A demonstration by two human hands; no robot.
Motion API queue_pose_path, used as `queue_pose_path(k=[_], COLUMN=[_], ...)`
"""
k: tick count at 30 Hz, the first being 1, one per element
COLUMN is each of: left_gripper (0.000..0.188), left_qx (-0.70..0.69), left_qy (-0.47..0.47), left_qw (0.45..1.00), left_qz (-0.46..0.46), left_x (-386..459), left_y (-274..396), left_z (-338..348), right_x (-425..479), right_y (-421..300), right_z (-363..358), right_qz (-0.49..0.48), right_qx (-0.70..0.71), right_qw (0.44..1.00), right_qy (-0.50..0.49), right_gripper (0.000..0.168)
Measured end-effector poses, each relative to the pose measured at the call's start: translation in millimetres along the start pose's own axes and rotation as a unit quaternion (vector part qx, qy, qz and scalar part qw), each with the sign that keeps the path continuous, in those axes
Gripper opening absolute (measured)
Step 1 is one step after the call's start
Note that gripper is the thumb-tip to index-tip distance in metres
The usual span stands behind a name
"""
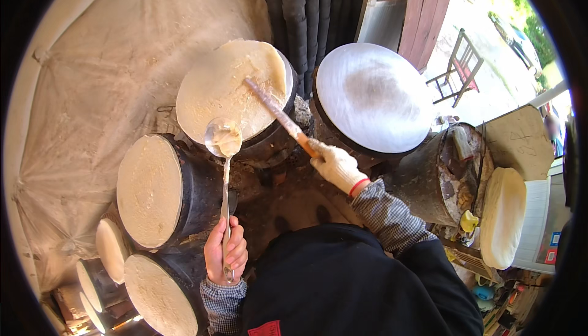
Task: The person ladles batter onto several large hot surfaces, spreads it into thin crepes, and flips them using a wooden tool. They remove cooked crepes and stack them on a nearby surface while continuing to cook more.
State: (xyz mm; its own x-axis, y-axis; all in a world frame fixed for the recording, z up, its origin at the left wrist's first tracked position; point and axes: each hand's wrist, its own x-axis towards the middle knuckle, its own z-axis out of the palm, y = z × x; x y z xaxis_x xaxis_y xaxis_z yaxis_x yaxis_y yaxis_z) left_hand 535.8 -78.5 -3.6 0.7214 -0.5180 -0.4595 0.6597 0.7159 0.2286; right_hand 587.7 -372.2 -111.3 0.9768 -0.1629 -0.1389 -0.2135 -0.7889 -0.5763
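My left hand (226, 249), bare, grips the handle of a metal ladle (223, 137) that carries pale batter over the near edge of a round griddle. My right hand (337, 163), in a white knit glove with a red cuff band, holds a scraper stick (278, 111) with an orange grip; its far end rests on or just above the sheet of batter (220, 83) spread on that griddle. A bare round metal griddle (374, 97) with a darkened middle stands to the right. Another batter-covered griddle (149, 191) sits to the left.
More griddles with pale sheets (158, 294) line the lower left. At right are a rusty drum (422, 175), a stack of pale flatbreads (503, 219) and a cardboard piece (519, 138). A wooden chair (461, 69) stands outside, and a person is partly visible at the far right.
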Motion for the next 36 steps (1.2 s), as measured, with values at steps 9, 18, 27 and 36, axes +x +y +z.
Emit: queue_pose_path(k=[9,18,27,36], left_gripper=[0.025,0.026,0.027,0.033], left_qx=[0.057,0.067,0.067,0.031], left_qy=[0.036,0.041,0.051,0.079], left_qw=[0.998,0.997,0.996,0.994], left_qz=[0.016,-0.002,0.037,0.065], left_x=[-7,-7,-18,-34], left_y=[1,0,1,9], left_z=[2,5,0,-13], right_x=[-41,-5,-32,-31], right_y=[4,-1,3,-63], right_z=[-1,4,-3,-4], right_qz=[-0.067,0.012,-0.099,0.013], right_qx=[0.073,0.001,-0.068,0.423], right_qw=[0.993,0.998,0.992,0.896], right_qy=[0.062,0.066,0.025,-0.132], right_gripper=[0.043,0.040,0.043,0.041])
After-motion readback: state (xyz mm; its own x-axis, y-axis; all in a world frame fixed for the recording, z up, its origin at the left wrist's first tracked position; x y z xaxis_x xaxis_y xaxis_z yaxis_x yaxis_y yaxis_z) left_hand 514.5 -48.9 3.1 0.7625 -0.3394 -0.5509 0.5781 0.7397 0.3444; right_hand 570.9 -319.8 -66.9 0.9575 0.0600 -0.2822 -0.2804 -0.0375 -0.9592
